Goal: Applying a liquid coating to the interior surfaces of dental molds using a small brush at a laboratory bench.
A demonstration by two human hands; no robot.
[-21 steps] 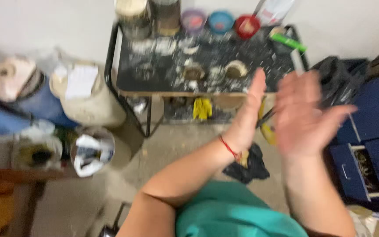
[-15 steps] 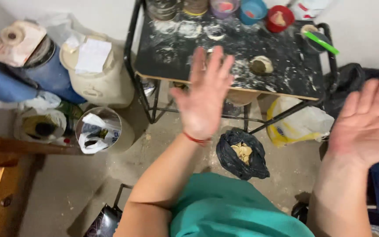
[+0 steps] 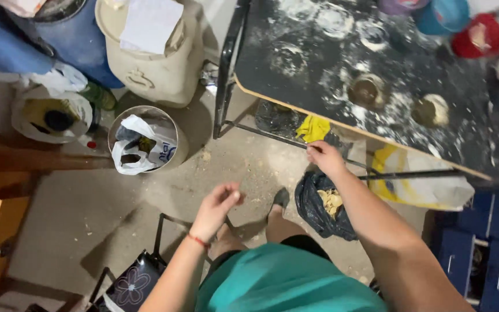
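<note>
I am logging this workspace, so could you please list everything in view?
table: one, black top dusted with white powder, upper right
dough balls: two, tan, on the table
bowls: three, purple, blue, red, table's far edge
yellow cloth: one, under the table edge
black bag: one, on the floor
bin: one, beige, white bags inside
crock: one, cream, upper left
left hand: empty
right hand: by the yellow cloth

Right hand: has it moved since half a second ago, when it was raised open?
Yes. The right hand has dropped from open in the air down to the yellow cloth under the table's front edge, fingers now closed at the cloth.
</note>
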